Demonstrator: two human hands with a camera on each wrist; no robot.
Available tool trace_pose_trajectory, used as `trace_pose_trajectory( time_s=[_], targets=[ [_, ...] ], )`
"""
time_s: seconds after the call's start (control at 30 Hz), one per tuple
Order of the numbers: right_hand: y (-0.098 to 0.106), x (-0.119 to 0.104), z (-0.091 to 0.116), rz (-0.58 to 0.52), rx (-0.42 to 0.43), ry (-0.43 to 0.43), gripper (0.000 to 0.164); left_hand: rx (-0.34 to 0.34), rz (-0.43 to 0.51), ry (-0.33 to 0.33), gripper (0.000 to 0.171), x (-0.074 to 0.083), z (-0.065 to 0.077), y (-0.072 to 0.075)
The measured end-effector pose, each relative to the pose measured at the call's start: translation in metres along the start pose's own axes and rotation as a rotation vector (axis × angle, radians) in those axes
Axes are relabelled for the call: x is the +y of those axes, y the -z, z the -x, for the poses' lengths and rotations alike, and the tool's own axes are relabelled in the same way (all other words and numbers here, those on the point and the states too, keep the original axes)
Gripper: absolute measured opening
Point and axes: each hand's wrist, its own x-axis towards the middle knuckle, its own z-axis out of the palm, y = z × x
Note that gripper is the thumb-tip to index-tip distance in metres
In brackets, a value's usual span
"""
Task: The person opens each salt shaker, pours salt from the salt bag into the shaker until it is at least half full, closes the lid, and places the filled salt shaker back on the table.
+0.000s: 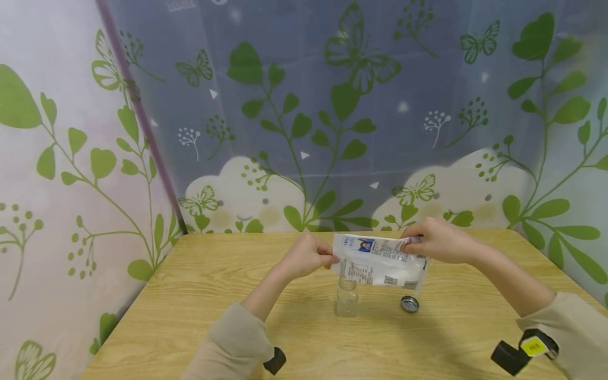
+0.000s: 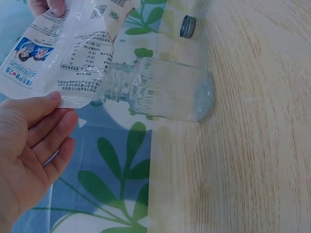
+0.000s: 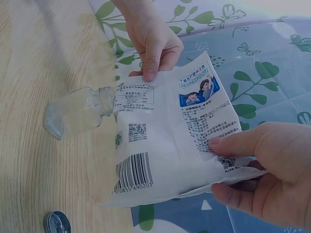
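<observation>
A white printed plastic bag [image 1: 387,264] is held tilted on its side over the table between both hands. My left hand [image 1: 306,257] pinches its left corner between thumb and fingers. At the other end, my right hand [image 1: 442,241] grips the bag's edge, thumb on the printed face in the right wrist view. Under the bag's left corner stands a clear glass jar [image 1: 347,302], upright and uncapped. In the left wrist view the bag's edge overlaps the jar's threaded neck [image 2: 116,81]. The glass looks see-through, with a pale patch at its base.
A round metal lid [image 1: 409,304] lies on the wooden table [image 1: 199,295] to the right of the jar. Behind the table hangs a cloth [image 1: 304,132] printed with leaves and butterflies. Dark wrist devices show at both sleeves.
</observation>
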Motion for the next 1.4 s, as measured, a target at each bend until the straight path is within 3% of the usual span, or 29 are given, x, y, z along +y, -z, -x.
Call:
trace_pose_trajectory(
  time_s=[1.4],
  targets=[
    [0.0022, -0.0093, -0.0037, 0.092, 0.035, 0.044, 0.011, -0.007, 0.035, 0.022, 0.011, -0.0063, 0.0041, -0.0015]
  ],
)
